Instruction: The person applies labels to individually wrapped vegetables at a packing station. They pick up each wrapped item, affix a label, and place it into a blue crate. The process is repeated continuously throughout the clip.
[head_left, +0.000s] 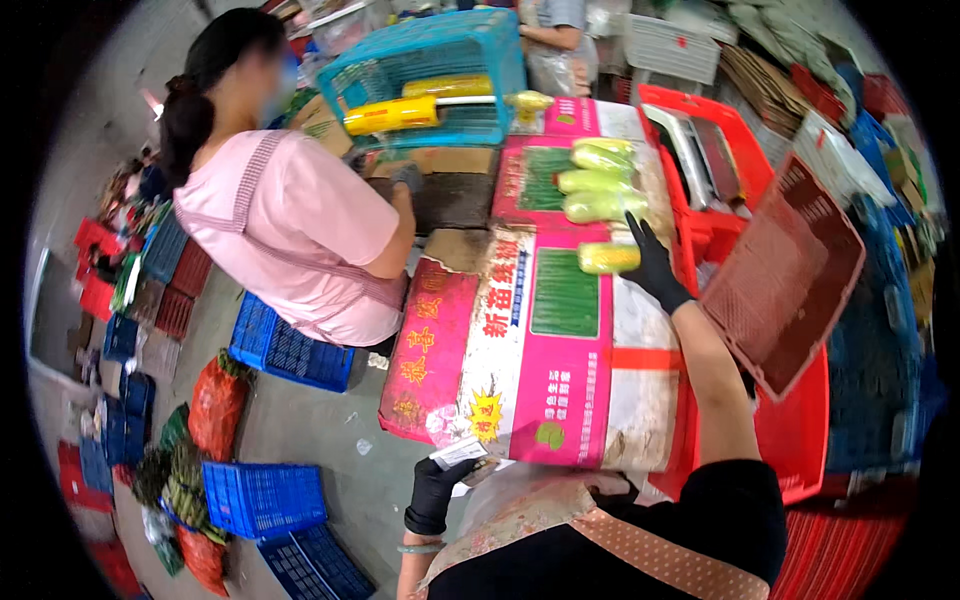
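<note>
My left hand, in a black glove, is closed around a white label sheet at the near edge of the carton-covered table. My right hand, also black-gloved, reaches over the right side of the table with its fingers stretched out. Its fingers lie beside the right end of a yellow-green ear of corn, and whether they touch it I cannot tell. Just beyond lie several paler green ears of corn in a row. Under them are pink and white printed cartons.
Red crates line the table's right side, with a tilted reddish-brown crate against them. A turquoise crate with yellow film rolls stands at the far end. A person in pink works at the left. Blue crates sit on the floor.
</note>
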